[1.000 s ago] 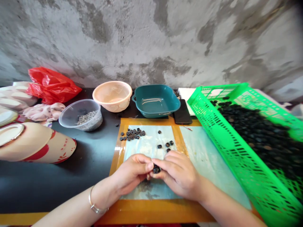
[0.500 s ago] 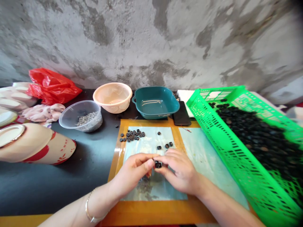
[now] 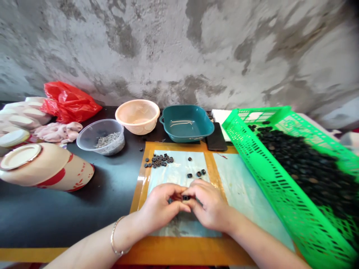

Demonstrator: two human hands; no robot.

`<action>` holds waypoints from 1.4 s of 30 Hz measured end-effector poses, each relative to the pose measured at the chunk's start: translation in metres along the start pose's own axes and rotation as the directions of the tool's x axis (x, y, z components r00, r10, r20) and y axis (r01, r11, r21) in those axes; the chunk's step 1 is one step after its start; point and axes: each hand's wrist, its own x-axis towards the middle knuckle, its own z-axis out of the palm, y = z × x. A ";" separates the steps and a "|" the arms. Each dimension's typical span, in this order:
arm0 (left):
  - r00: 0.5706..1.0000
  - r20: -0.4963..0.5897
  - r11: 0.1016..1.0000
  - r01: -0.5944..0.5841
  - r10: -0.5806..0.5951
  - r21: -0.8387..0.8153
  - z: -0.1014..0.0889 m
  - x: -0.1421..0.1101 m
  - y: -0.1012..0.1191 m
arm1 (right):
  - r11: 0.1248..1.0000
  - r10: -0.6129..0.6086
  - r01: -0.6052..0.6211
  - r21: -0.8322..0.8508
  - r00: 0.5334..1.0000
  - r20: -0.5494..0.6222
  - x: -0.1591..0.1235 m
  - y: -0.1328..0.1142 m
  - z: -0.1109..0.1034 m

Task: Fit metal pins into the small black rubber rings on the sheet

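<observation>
In front of me, a small black block-shaped part (image 3: 186,197) with a hollow in its face sits between the fingertips of both hands. My right hand (image 3: 209,204) pinches it between thumb and fingers. From the other side my left hand (image 3: 161,203) closes its thumb and curled fingers around it; a dark bit shows within those fingers, too hidden to name. Beyond the hands lie a few loose black parts (image 3: 199,173). To their left is a cluster of small round black pieces (image 3: 159,160) with centre holes.
A green crate (image 3: 252,160) heaped with black pieces (image 3: 303,157) stands at right. Along the back are a teal basin (image 3: 187,139), a peach bowl (image 3: 137,129), a clear bowl (image 3: 84,140) of metal pins (image 3: 108,140) and a phone (image 3: 216,136). A cream tumbler (image 3: 61,168) lies at left.
The left thumb has shifted down and right, now under the black part. The right fingers have curled more closely over the part. The camera view has swung slightly left.
</observation>
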 end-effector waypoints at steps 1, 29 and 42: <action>1.000 -0.006 1.000 -0.002 0.001 -0.011 0.000 0.000 0.000 | 1.000 0.003 -0.003 0.002 1.000 -0.006 0.000 0.000 0.001; 0.954 -0.299 0.991 -0.024 -0.017 -0.132 -0.021 0.028 -0.024 | 0.787 0.561 -0.568 0.239 0.821 0.102 0.011 0.011 -0.032; 0.981 -0.063 0.861 -0.127 0.181 0.493 -0.011 0.030 -0.026 | 0.942 0.216 -0.102 -0.320 0.914 0.343 0.001 0.004 0.018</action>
